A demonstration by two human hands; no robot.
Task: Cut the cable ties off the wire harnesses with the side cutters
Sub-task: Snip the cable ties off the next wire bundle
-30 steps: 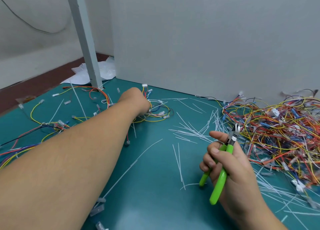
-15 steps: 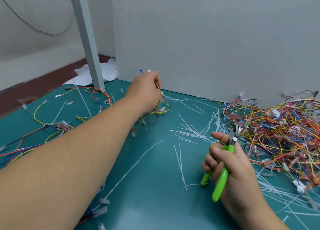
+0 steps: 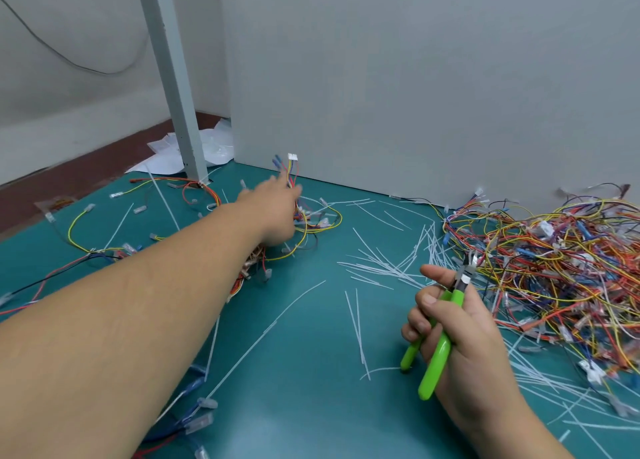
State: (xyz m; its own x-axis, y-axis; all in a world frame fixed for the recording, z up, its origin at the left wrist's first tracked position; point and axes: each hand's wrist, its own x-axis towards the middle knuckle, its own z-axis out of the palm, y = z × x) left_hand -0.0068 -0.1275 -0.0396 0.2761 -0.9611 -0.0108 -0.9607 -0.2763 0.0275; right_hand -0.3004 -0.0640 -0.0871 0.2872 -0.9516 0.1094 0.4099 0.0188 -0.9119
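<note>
Probably an assembly workshop: teal bench mat (image 3: 311,406), heaped wire harnesses (image 3: 554,268).

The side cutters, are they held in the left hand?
No, the right hand grips the green-handled side cutters, while the left hand is far off at a wire harness.

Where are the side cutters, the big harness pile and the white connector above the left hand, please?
side cutters (image 3: 438,358), head view, on a green handle.
harness pile (image 3: 561,271), head view, middle of the tangle.
white connector (image 3: 293,156), head view, on its housing.
</note>
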